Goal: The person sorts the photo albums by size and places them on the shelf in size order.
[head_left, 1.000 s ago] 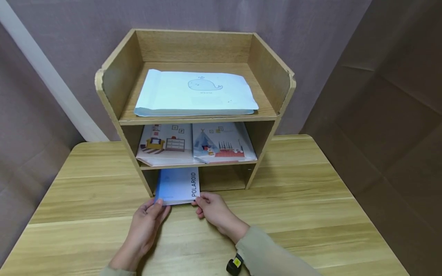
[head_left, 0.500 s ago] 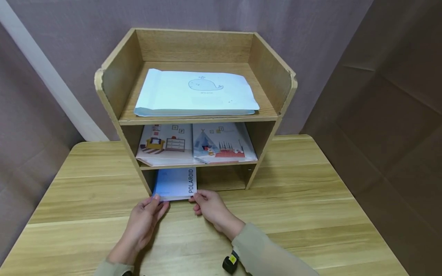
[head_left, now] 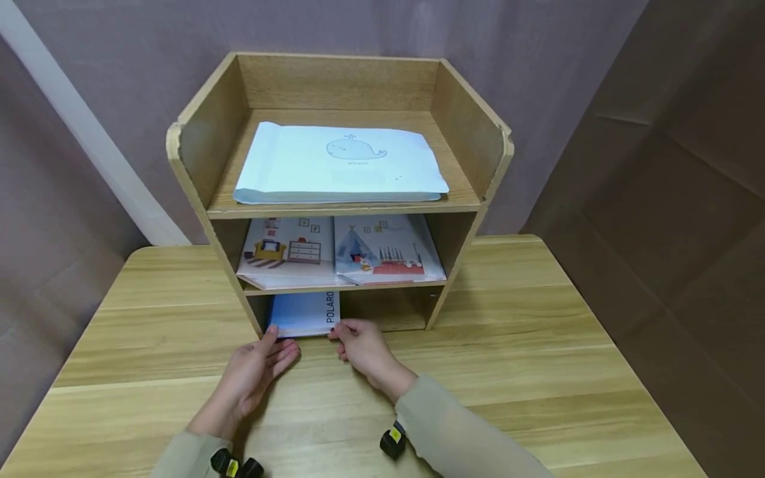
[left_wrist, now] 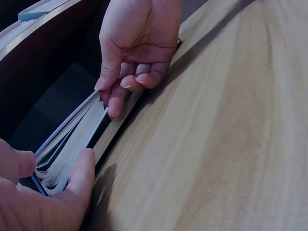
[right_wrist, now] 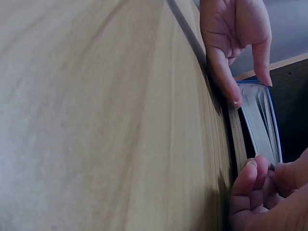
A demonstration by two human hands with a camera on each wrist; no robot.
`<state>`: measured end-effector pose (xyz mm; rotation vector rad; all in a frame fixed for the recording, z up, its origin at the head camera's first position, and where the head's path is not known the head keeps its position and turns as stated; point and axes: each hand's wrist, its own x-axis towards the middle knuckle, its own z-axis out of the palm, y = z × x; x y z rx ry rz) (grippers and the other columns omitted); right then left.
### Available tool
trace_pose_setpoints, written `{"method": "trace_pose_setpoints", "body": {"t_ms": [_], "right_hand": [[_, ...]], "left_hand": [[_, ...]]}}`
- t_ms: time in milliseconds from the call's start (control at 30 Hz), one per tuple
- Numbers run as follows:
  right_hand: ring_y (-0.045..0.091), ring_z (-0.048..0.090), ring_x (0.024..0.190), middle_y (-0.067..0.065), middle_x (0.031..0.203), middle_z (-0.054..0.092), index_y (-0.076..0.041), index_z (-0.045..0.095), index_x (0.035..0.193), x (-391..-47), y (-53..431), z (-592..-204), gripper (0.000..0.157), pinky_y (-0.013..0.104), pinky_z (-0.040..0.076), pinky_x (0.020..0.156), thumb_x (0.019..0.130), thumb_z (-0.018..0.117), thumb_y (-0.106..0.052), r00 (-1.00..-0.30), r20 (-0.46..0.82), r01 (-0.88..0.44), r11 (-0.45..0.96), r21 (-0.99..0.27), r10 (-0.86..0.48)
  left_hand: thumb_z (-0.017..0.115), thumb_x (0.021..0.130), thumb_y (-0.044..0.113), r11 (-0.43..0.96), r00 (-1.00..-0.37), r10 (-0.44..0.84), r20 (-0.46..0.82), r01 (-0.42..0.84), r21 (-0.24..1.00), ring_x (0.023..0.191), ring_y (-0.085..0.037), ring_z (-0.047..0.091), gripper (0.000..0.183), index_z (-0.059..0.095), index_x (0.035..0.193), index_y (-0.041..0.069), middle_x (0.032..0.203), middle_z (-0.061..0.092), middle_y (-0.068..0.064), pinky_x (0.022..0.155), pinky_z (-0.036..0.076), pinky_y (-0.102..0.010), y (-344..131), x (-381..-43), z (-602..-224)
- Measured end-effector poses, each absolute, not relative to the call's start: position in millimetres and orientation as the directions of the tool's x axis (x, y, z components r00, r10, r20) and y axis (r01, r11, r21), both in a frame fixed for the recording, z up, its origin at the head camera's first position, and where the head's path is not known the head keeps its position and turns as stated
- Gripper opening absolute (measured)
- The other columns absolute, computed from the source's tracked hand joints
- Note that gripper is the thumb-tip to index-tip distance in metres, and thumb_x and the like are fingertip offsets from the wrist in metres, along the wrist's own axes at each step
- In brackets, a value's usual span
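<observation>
A blue-and-white book (head_left: pixel 301 315) lies flat in the left part of the wooden shelf's (head_left: pixel 343 212) bottom compartment, its near edge at the opening. Black letters reading "POLARO" show on its cover; the rest is hidden by the shelf above. My left hand (head_left: pixel 254 366) has the near left corner between thumb and fingers, the fingers fairly straight. At the near right corner, my right hand (head_left: pixel 366 353) pinches the book, thumb on the upper cover. In the left wrist view the book's pages (left_wrist: pixel 77 144) fan apart between the covers.
On the top shelf lies a pale blue book (head_left: pixel 340 166) with a whale drawing. Two illustrated books (head_left: pixel 287 252) sit side by side on the middle shelf. The unit stands on a wooden table (head_left: pixel 508 372), with curtains (head_left: pixel 335 26) behind.
The book has slid farther back into the bottom compartment, hiding the end of its lettering. Both hands moved forward with it. The left fingers have spread away below the near edge.
</observation>
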<state>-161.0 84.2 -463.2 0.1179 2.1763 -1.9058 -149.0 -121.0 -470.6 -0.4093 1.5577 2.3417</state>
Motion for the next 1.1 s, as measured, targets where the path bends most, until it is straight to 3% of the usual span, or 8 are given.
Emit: {"method": "trace_pose_setpoints", "body": {"t_ms": [533, 833, 967, 1100], "right_hand": [[0.015, 0.055, 0.066, 0.012, 0.093, 0.068, 0.003, 0.063, 0.118, -168, 82, -466, 0.026, 0.025, 0.048, 0.054, 0.103, 0.048, -0.012, -0.963, -0.255, 0.241, 0.142, -0.96, -0.089], [0.022, 0.06, 0.069, 0.012, 0.089, 0.067, 0.001, 0.058, 0.115, -165, 85, -462, 0.025, 0.031, 0.053, 0.057, 0.101, 0.051, -0.019, -0.962, -0.267, 0.253, 0.176, -0.951, -0.061], [0.02, 0.06, 0.07, 0.009, 0.09, 0.065, -0.001, 0.056, 0.115, -161, 92, -461, 0.027, 0.031, 0.053, 0.06, 0.101, 0.053, -0.024, -0.988, -0.146, 0.123, 0.285, -0.951, -0.059], [0.012, 0.061, 0.08, 0.0, 0.096, 0.064, -0.006, 0.059, 0.119, -151, 103, -456, 0.037, 0.03, 0.052, 0.07, 0.099, 0.054, -0.036, -0.99, 0.068, -0.129, 0.579, -0.805, -0.125]], "left_hand": [[0.043, 0.104, 0.035, -0.363, -0.911, 0.085, -0.403, -0.405, 0.839, 0.105, -0.03, 0.062, 0.053, 0.037, 0.127, -0.013, 0.111, 0.057, -0.024, 0.094, 0.05, -0.036, -119, -154, -471], [0.046, 0.102, 0.042, -0.315, -0.921, 0.112, -0.374, -0.39, 0.865, 0.103, -0.032, 0.063, 0.055, 0.037, 0.124, -0.007, 0.119, 0.055, -0.027, 0.09, 0.052, -0.041, -104, -136, -462], [0.05, 0.1, 0.043, -0.203, -0.939, 0.136, -0.317, -0.339, 0.919, 0.098, -0.034, 0.064, 0.061, 0.034, 0.127, -0.01, 0.116, 0.055, -0.028, 0.087, 0.054, -0.042, -94, -127, -454], [0.052, 0.1, 0.04, -0.047, -0.959, 0.141, -0.244, -0.253, 0.966, 0.099, -0.037, 0.063, 0.061, 0.032, 0.131, -0.008, 0.117, 0.054, -0.029, 0.086, 0.054, -0.044, -89, -119, -446]]}}
